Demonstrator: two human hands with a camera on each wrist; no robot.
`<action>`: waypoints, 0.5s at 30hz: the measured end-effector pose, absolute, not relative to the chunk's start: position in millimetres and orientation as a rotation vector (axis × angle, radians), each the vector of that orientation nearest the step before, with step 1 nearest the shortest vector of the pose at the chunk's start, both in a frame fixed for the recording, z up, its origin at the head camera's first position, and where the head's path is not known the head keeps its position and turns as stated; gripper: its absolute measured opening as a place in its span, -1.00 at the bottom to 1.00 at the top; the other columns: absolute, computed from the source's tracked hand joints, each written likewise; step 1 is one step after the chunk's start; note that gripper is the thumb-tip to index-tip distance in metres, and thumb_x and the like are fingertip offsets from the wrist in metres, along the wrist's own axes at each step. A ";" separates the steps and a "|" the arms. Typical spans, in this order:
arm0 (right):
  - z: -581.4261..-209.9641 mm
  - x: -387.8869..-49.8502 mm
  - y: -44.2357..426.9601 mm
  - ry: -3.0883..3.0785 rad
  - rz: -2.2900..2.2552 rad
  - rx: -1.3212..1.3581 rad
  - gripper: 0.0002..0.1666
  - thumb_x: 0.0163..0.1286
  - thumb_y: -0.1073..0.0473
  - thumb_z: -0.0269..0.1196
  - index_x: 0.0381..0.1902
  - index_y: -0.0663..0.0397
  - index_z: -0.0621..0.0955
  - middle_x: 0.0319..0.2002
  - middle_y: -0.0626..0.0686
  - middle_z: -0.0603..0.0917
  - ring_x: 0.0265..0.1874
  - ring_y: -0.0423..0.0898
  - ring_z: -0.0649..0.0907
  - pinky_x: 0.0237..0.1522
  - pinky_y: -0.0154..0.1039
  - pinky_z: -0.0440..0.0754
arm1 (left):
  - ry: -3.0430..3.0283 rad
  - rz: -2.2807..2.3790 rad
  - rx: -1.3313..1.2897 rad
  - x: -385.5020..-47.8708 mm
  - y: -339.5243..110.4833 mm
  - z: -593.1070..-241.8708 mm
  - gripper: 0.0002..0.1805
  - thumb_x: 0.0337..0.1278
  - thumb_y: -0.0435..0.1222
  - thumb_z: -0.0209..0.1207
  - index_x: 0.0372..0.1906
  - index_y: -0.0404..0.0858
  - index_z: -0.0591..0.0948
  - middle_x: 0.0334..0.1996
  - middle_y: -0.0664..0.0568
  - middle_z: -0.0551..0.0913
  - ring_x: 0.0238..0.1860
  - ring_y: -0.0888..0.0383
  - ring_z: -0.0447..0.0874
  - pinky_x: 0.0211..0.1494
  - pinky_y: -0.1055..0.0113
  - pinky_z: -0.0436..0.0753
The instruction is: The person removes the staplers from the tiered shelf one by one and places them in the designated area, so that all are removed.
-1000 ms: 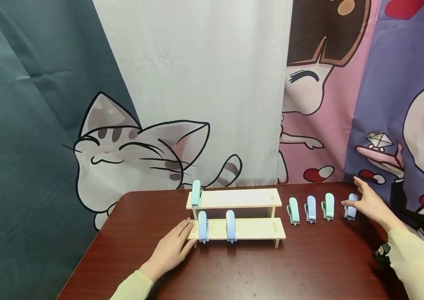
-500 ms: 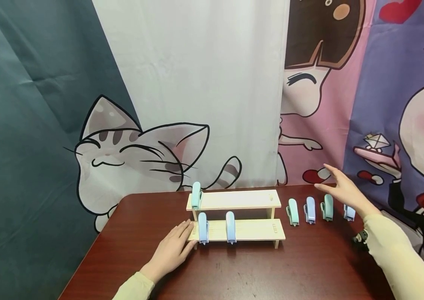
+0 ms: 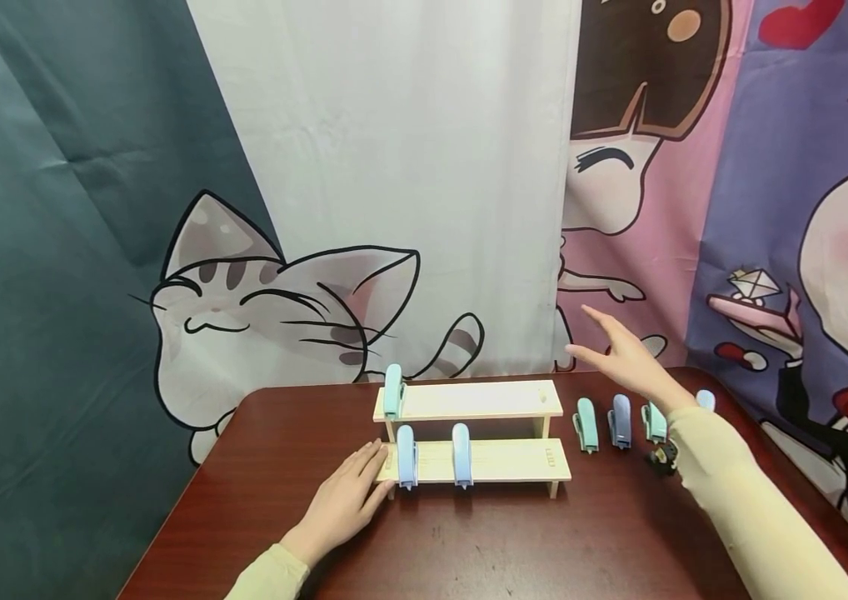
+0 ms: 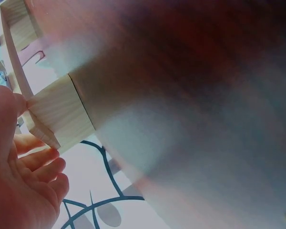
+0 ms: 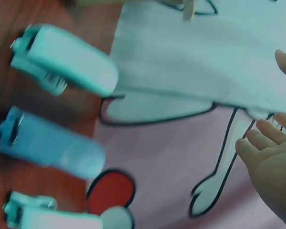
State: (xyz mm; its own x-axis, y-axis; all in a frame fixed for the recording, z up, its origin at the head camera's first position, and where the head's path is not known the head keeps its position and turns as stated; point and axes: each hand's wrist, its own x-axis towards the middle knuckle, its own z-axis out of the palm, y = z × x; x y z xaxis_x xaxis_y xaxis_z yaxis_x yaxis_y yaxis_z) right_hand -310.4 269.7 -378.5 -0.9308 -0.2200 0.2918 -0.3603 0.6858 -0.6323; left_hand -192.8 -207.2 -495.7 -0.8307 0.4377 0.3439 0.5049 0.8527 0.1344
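Note:
My left hand (image 3: 345, 492) holds the left end of a two-tier wooden rack (image 3: 514, 458), thumb at the front edge. In the left wrist view, fingers and thumb lie on either side of the board end (image 4: 43, 131). Over the table's right back part hovers my right hand (image 3: 630, 358), fingers spread, nothing held. Below it stand a mint stapler (image 3: 586, 423), a blue stapler (image 3: 621, 421), another mint stapler (image 3: 653, 422) and a light blue stapler (image 3: 705, 400), the last two partly hidden by the right arm. The right wrist view shows the nearer mint stapler (image 5: 69, 57) blurred.
On the upper board stands a mint stapler (image 3: 393, 392) at the left end. Two light blue staplers, the left one (image 3: 406, 454) and the right one (image 3: 461, 454), stand on the lower board. A printed curtain (image 3: 424, 167) hangs behind the dark red table (image 3: 454, 542).
My right hand has moved left from over the rightmost stapler, passing above the row, fingers still spread. The left hand has stayed at the rack's end. No stapler has moved.

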 end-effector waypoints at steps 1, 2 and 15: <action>-377.0 -311.2 263.9 -2.697 1.082 0.482 0.11 0.38 -0.28 0.29 0.63 0.02 0.03 0.56 0.29 0.09 0.50 0.31 0.14 0.37 0.40 0.16 | -2.729 -0.317 -0.710 -193.0 -207.2 -495.7 -0.40 0.45 -0.06 0.13 0.37 -0.40 0.48 0.38 -0.24 0.45 0.39 -0.14 0.41 0.40 -0.06 0.42; -375.5 -312.5 257.9 -2.688 1.092 0.495 0.10 0.38 -0.28 0.29 0.63 0.01 0.04 0.56 0.28 0.10 0.51 0.29 0.14 0.38 0.39 0.16 | -2.729 -0.315 -0.709 -193.2 -207.2 -495.5 -0.40 0.46 -0.06 0.13 0.37 -0.40 0.48 0.38 -0.24 0.45 0.39 -0.13 0.41 0.40 -0.06 0.42; -360.4 -319.1 183.7 -2.592 1.232 0.723 0.02 0.40 -0.22 0.30 0.62 -0.05 0.11 0.56 0.12 0.16 0.50 0.23 0.21 0.47 0.16 0.20 | -2.724 -0.316 -0.723 -193.2 -207.6 -495.8 -0.39 0.45 -0.06 0.14 0.37 -0.40 0.48 0.37 -0.24 0.45 0.39 -0.14 0.42 0.40 -0.06 0.42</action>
